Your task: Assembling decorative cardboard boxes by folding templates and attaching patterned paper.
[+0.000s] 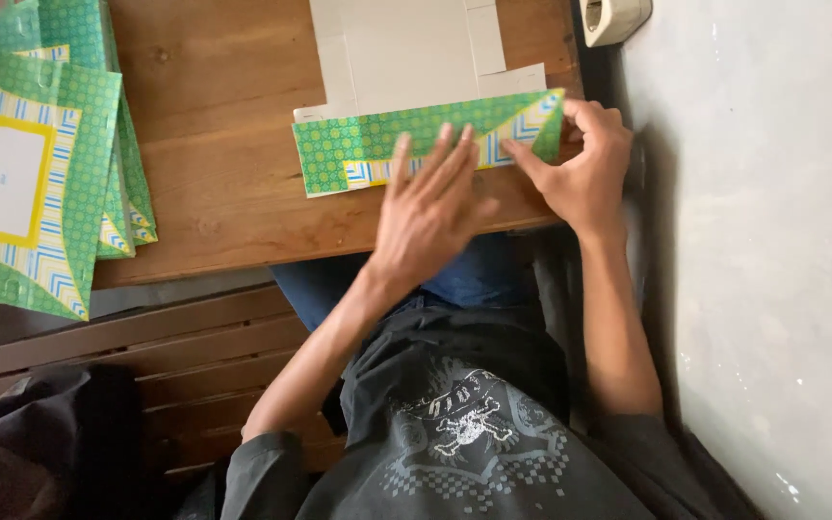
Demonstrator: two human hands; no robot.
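On the wooden table (223, 193) beside a grey wall, we see the left hand (428, 214) pressed flat with fingers spread on the green patterned cardboard sheet (377, 144), the right hand (582, 169) pinching its folded right corner, more sheets (21, 164) stacked far left.

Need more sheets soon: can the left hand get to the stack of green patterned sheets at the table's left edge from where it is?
Probably yes. The left hand lies flat on the folded green sheet, and only bare wooden table shows between it and the stack of green patterned sheets; it would be a long sideways stretch.
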